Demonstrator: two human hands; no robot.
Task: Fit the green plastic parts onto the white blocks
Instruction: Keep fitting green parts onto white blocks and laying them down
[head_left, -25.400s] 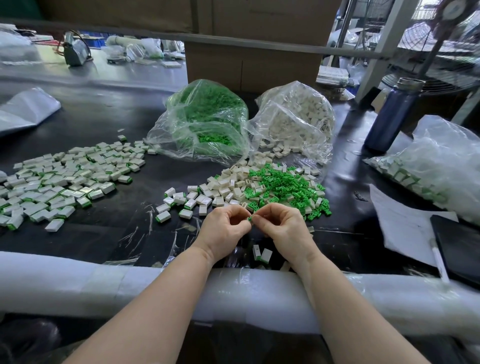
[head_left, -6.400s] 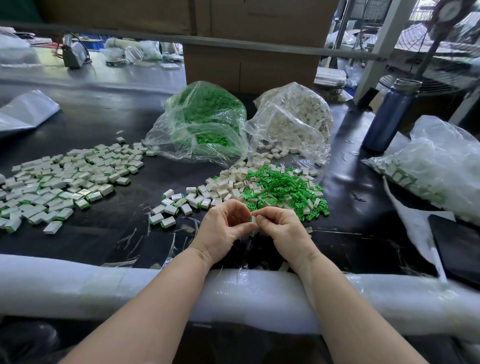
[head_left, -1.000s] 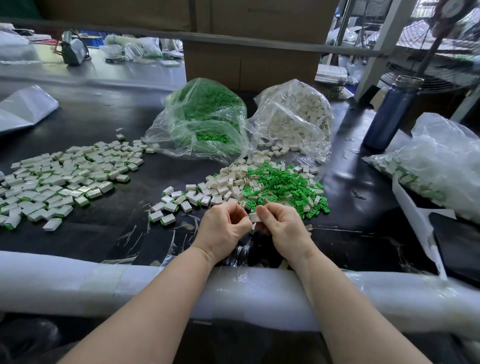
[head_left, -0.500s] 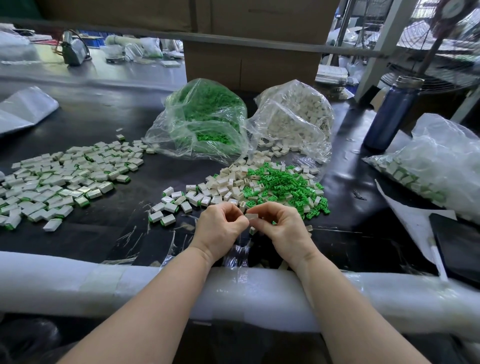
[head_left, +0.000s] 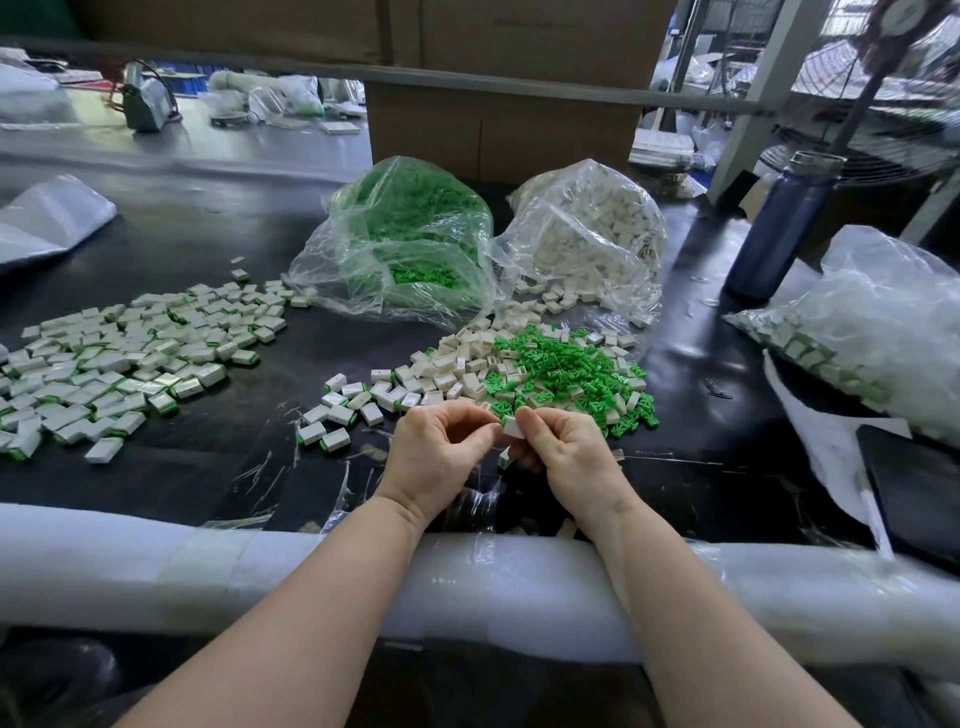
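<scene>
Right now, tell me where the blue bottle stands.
In the head view, the blue bottle stands upright at the far right of the black table, right of the bag of white blocks.

A small white block (head_left: 513, 427) sits upright between the fingertips of both hands, just above the worktop (head_left: 208, 249); a second block with a green edge (head_left: 503, 457) shows just below it, tucked against the right hand. Behind them lies a loose heap of green plastic parts (head_left: 563, 371), mixed on its left with bare white blocks (head_left: 457, 364). A few blocks with green ends (head_left: 332, 415) lie scattered to the left of that heap. Farther left spreads a wide, flat scatter of fitted blocks (head_left: 119, 358), white with green showing at one end. At the back, one clear bag holds green parts (head_left: 410, 234) and the one beside it white blocks (head_left: 592, 239).
</scene>
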